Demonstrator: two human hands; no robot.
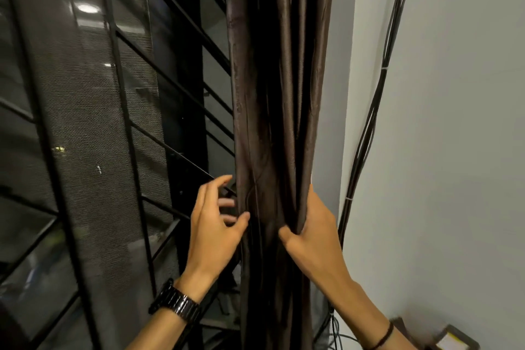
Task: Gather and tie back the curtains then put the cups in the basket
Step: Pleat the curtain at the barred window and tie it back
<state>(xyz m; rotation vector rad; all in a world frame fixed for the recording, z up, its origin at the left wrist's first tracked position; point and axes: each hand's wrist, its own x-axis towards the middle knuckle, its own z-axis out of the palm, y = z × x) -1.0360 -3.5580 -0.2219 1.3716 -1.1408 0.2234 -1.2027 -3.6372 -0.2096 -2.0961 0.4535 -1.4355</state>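
Head cam, and the curtain point(278, 94) is bunched into one tall dark-brown column hanging just right of the window grille point(125, 94). It looks like thin satiny fabric, so I'd guess it's soft, floppy and a bit slippery, not heavy, and the folds will try to slide out of a loose hold. I reckon the place to take it is around the whole bundle, about where the hands are now, not by a single pleat.

The right hand point(312, 233) is on the bundle's far side from the grille. Its thumb point(287, 236) digs into the front folds and the other fingers wrap round behind where I can't see them, so it's holding a good clump. The left hand point(216, 224), the one with the black watch point(177, 304), is on the grille side. Its fingers point(218, 182) are spread and loosely curved, holding nothing, and the thumb tip is just touching the curtain's near edge.

Past the curtain from the grille are a pale wall point(454, 150) and some black cables point(366, 136). I can't spot a tieback, cups or basket.
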